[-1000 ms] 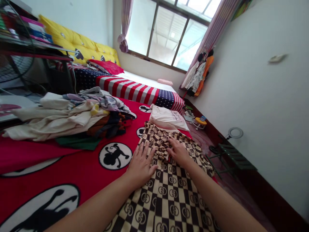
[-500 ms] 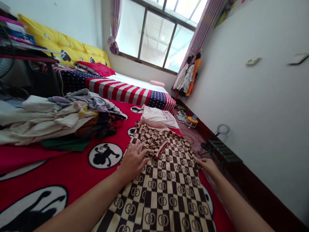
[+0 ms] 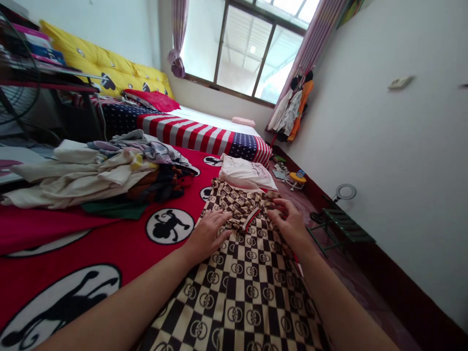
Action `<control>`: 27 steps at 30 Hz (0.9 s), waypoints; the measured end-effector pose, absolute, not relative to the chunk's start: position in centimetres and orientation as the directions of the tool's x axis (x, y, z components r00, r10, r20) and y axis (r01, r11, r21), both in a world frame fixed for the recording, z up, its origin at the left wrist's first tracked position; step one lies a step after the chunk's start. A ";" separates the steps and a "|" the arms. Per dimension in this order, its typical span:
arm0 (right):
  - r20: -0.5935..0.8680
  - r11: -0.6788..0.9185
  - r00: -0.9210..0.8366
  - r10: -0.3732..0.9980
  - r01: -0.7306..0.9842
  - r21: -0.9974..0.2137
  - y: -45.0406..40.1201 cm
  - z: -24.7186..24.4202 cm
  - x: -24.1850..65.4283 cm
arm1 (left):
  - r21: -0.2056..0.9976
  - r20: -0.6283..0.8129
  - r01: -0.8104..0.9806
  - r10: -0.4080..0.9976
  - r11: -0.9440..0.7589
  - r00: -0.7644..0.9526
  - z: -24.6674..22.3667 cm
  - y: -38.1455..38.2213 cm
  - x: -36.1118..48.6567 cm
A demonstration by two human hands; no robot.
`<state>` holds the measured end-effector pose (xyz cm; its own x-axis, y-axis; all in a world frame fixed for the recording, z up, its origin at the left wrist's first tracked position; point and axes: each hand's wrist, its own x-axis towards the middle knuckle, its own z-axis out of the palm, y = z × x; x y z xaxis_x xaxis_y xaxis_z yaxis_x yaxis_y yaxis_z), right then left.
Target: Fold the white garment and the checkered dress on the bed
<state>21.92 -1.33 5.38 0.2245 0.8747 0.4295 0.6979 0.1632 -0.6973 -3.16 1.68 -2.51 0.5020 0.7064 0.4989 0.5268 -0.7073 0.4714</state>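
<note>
A brown and beige checked shirt (image 3: pixel 243 292) with a ring-like print lies spread before me, its lower end running out of view. On its left upper part rests my left hand (image 3: pixel 207 236), fingers stretched out and flat on the fabric. A striped cuff (image 3: pixel 250 219) in white, red and black lies slanted across the upper middle. My right hand (image 3: pixel 291 225) pinches the shirt's right upper edge, where the cloth is bunched and lifted inward; the fingertips are partly hidden in it. Just beyond the collar lies a folded white shirt (image 3: pixel 246 171).
A heap of clothes (image 3: pixel 106 170) sits at the left on the red blanket (image 3: pixel 124 258). Behind it stands a bed with a flag-patterned cover (image 3: pixel 190 134). To the right are a green stool (image 3: pixel 345 226), a ring light (image 3: pixel 345 191) and a yellow stool (image 3: pixel 297 178) along the wall.
My right hand has moved inward and away from me, folding the shirt's right edge toward the middle. My left hand stays flat on the shirt. The view has shifted slightly.
</note>
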 end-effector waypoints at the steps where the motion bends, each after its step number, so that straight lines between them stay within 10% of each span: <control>1: 0.404 0.242 0.090 0.910 0.676 -0.696 -2.0 5.8 20.3 | 0.483 0.488 0.527 0.715 -0.699 0.501 -2.5 1.7 -3.3; 6: 0.390 0.319 -0.095 0.916 0.762 -0.563 -8.0 6.6 20.3 | 0.491 0.480 0.510 0.707 -0.707 0.518 -2.7 1.8 -3.5; 15: -0.133 -0.267 0.240 0.962 0.931 -0.248 -20.8 2.8 27.1 | 0.372 0.485 0.532 0.648 -0.761 0.588 -3.1 2.2 -3.0; 27: -0.086 -0.215 0.202 0.976 0.804 -0.555 -24.0 2.2 25.5 | 0.390 0.428 0.628 0.737 -0.673 0.523 0.6 3.5 -1.8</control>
<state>25.48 -24.04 2.25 0.2016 0.9757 -0.0862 0.8037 -0.2151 -0.5548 -1.83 3.51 0.59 0.5233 0.7370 0.4278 0.6284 -0.6728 0.3905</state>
